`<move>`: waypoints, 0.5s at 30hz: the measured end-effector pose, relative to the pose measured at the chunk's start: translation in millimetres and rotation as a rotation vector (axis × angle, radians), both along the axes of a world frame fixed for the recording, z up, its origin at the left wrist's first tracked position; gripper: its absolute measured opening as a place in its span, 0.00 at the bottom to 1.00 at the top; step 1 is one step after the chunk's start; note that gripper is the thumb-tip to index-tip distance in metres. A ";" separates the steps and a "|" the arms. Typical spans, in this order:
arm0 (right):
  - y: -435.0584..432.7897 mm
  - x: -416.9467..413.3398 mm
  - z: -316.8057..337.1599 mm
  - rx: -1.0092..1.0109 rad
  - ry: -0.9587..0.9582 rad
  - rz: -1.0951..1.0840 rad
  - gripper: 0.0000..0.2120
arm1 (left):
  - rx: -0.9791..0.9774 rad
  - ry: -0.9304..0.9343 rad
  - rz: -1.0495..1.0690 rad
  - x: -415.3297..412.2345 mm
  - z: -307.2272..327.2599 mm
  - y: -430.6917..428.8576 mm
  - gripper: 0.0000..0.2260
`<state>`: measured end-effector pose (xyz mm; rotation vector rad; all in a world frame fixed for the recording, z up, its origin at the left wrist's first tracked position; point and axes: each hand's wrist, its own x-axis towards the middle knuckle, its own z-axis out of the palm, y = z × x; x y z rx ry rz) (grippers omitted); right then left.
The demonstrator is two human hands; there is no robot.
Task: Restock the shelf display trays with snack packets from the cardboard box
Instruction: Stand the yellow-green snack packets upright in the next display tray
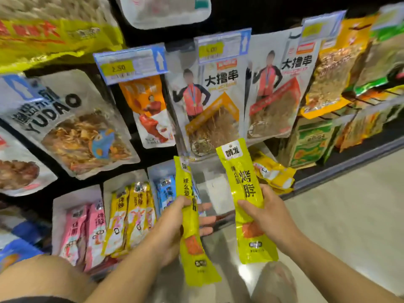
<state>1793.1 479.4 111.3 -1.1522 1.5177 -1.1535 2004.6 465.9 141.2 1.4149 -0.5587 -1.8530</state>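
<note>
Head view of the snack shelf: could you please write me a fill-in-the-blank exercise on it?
The left hand and right hand each grip ___ long yellow-green foil packet.
In the white display trays, the pink packets stand directly left of the ___ ones.
The yellow price label above the orange pouch reads ___.
Missing: one; yellow; 2.50.

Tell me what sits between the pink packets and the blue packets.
Yellow packets stand between the pink packets and the blue packets, as the head view shows.

Dark background, glare on yellow packets (244, 193), soft blur, bowed edges
</note>
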 end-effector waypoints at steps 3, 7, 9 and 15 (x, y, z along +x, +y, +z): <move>-3.8 -17.3 -17.0 0.041 0.003 -0.015 0.12 | 0.126 0.066 -0.022 -9.1 -38.6 -13.2 0.16; -19.2 -33.1 -41.7 0.078 -0.009 -0.108 0.11 | 0.157 0.025 -0.016 -25.0 -81.1 -37.1 0.14; -30.6 -37.4 -56.0 0.098 0.001 -0.147 0.11 | 0.154 -0.020 -0.051 -32.6 -96.7 -51.7 0.11; -62.3 -38.8 -106.9 0.166 0.029 -0.206 0.11 | 0.093 -0.116 -0.091 -48.2 -146.5 -110.2 0.10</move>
